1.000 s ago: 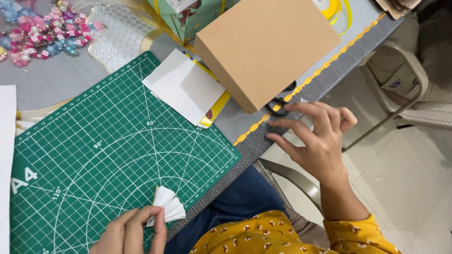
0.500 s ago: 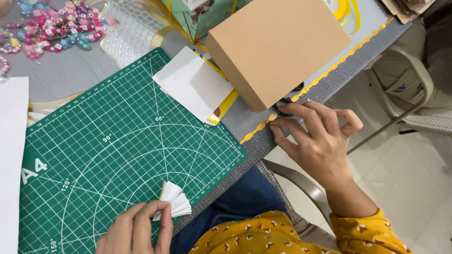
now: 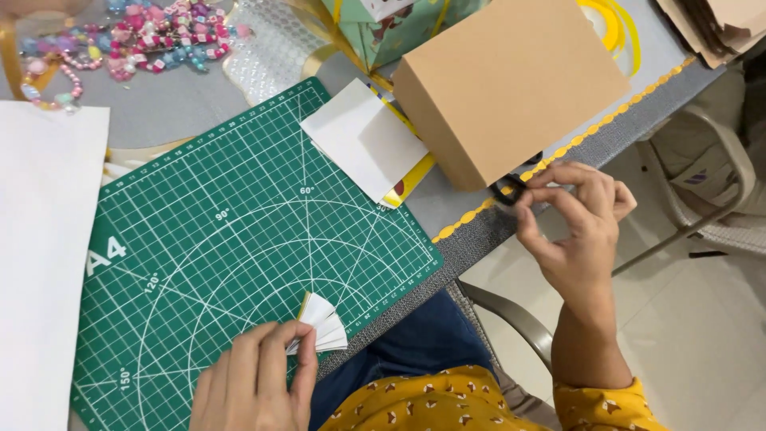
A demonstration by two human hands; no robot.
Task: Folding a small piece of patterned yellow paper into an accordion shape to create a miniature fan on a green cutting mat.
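Observation:
My left hand (image 3: 251,383) pinches a small pleated white paper fan (image 3: 323,322) against the near edge of the green cutting mat (image 3: 239,231). At the table's right edge my right hand (image 3: 570,219) closes its fingertips on the black handle of a pair of scissors (image 3: 507,189). The scissors lie mostly hidden under a brown cardboard box (image 3: 511,80). A white square of paper (image 3: 363,148) rests on yellow sheets at the mat's far right corner.
A large white sheet (image 3: 40,263) covers the table's left side. Coloured beads (image 3: 128,36) and clear bubble wrap (image 3: 275,48) lie at the back beside a green patterned box (image 3: 391,28). A chair (image 3: 710,183) stands on the floor at right.
My right hand has drawn its fingers together on the black scissor handle beside the box. My left hand still holds the paper fan in the same place.

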